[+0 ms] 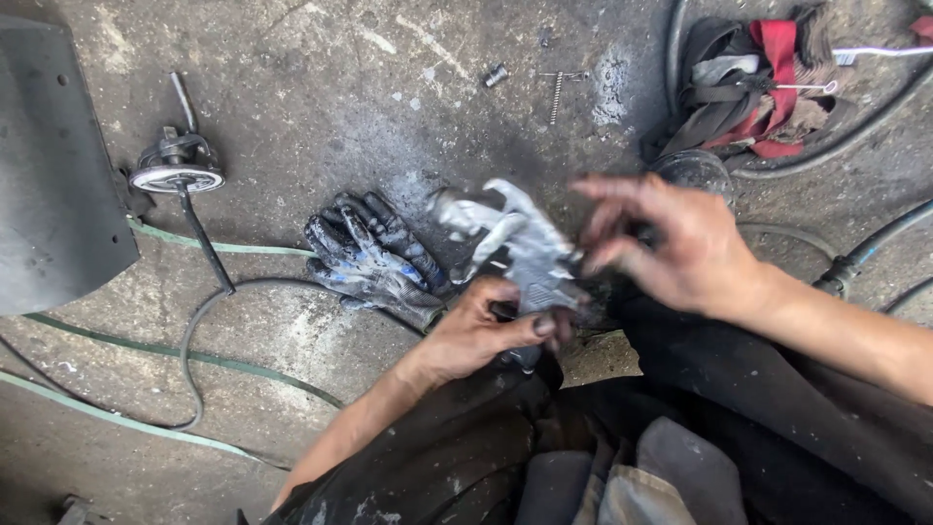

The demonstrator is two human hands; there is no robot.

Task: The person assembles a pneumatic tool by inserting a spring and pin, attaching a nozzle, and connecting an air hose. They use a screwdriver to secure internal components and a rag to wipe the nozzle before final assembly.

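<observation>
A dark metal plate (53, 165) lies cut off at the left edge, beside a round disc on a rod (178, 178). Grey-blue work gloves (374, 258) lie crumpled on the concrete. Just right of them the left hand (476, 331) grips the lower end of a silvery spray gun body (515, 248), held above the lap; its long axis runs from lower right up to upper left (the nozzle end is blurred). The right hand (671, 238) hovers at its right side, fingers loosely spread; whether they touch it is unclear.
</observation>
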